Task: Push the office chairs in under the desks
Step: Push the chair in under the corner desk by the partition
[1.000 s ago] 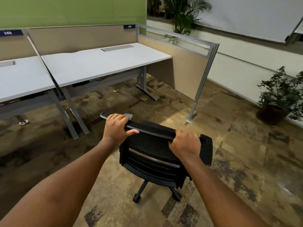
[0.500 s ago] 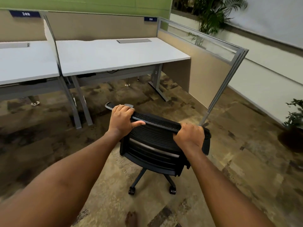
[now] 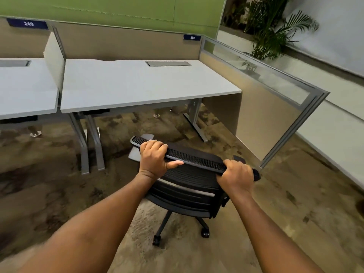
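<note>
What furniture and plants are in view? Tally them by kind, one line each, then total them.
Office chair: 1, black, held by the left hand and right hand
Desks: 2, the right desk and the left desk
Plants: 1, a palm
Number signs: 2, 249 and 250
Total: 6

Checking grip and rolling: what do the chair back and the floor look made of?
Chair back: black mesh over a plastic-looking frame; the top rail under both hands shows a fine perforated weave. Floor: probably low-pile carpet, matte, mottled brown and tan, no shine.
</note>
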{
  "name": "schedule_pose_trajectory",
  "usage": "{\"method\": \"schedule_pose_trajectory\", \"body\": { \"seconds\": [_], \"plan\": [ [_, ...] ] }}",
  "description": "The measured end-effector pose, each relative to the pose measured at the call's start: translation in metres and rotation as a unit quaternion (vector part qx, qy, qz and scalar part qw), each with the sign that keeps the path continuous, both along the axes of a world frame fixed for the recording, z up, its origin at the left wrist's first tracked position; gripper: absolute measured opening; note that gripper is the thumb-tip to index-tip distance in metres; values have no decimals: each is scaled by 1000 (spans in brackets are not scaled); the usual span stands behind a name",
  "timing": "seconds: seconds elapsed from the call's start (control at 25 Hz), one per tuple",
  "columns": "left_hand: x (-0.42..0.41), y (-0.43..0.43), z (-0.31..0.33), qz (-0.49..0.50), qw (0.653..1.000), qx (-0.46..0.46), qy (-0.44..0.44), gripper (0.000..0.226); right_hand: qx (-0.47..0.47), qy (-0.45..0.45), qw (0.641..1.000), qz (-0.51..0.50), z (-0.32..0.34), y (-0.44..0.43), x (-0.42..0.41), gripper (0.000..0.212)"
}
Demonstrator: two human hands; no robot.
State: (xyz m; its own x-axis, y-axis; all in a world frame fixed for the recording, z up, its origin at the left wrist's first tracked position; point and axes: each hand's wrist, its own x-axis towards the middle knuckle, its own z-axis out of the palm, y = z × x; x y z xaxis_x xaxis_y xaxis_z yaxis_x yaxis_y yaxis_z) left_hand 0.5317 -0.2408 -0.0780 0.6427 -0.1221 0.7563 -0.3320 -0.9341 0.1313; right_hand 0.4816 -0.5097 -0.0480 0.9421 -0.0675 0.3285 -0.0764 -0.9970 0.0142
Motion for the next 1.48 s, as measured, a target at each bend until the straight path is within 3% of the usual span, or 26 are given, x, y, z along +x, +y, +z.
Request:
{"method": "schedule_pose_trajectory", "body": {
  "seconds": [0.44,0.88,1.12,1.28,1.4,1.48],
  "plan": [
    [156,-14,21,48,983,16,178,86,-1,10,999,49,-2,-18,204,17],
    [270,-43,28,129,966,0,224,102,20,7,991,129,6,-38,349,7],
    [313,-53,34,154,956,-16,251,98,35,3,988,153,4,-45,408,9],
    [344,-47,42,189,932,-5,310,103,-6,23,985,170,8,-38,446,6],
    [361,-47,39,237,893,8,383,106,-24,44,984,172,13,-29,469,16],
    [370,-47,34,241,885,19,398,98,-27,71,983,168,15,-26,480,25]
  ]
}}
